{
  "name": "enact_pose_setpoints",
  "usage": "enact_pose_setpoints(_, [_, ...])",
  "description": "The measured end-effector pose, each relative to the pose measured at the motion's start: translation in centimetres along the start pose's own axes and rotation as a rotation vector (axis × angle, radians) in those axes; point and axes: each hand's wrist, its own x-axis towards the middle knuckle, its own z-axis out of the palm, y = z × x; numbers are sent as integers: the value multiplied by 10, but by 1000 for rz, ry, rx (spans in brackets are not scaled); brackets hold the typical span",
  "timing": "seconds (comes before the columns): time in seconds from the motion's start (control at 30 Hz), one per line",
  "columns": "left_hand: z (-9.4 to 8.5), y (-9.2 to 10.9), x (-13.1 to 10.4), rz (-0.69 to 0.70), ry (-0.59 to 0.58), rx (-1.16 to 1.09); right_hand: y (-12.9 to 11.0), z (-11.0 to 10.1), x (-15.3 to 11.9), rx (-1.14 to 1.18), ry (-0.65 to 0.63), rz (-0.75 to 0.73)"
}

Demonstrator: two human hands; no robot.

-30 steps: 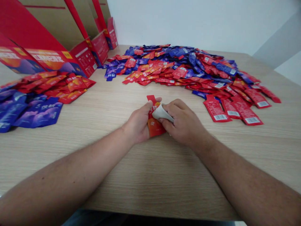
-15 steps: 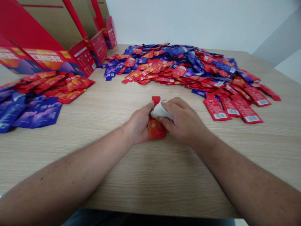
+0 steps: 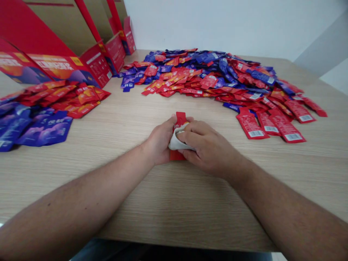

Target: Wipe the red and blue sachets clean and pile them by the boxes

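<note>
A red and orange sachet (image 3: 181, 116) with a narrow neck lies in my left hand (image 3: 161, 141), whose fingers wrap it from the left and beneath. My right hand (image 3: 205, 145) is closed on a folded white cloth (image 3: 175, 142) and presses it against the sachet's front. The cloth and my fingers cover the middle of the sachet; its neck and a strip of its lower end show. Both hands are just above the near middle of the table.
A wide heap of red and blue sachets (image 3: 201, 74) spreads across the back of the table (image 3: 130, 119). At left lie red sachets (image 3: 78, 99) and blue sachets (image 3: 45, 127). Behind them stand open red cardboard boxes (image 3: 58, 67). A white wall (image 3: 217, 25) rises behind.
The right hand with the cloth has moved down and slightly left over the sachet, uncovering its upper print and covering its lower front. The left hand still holds the sachet.
</note>
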Motion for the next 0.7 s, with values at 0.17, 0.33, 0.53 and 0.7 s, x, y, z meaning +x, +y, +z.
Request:
enact_pose_setpoints(0.17, [-2,2,2,10,-5,0,-1,-1,0,-59,76,71])
enact_pose_setpoints(0.33, [-7,2,3,53,-2,34,-6,-1,0,34,-83,-107])
enact_pose_setpoints(0.53, [-6,3,2,29,0,12,-11,-1,0,-17,-72,-37])
enact_pose_setpoints(0.7, [-3,8,1,62,59,40,-11,-3,0,25,-147,-61])
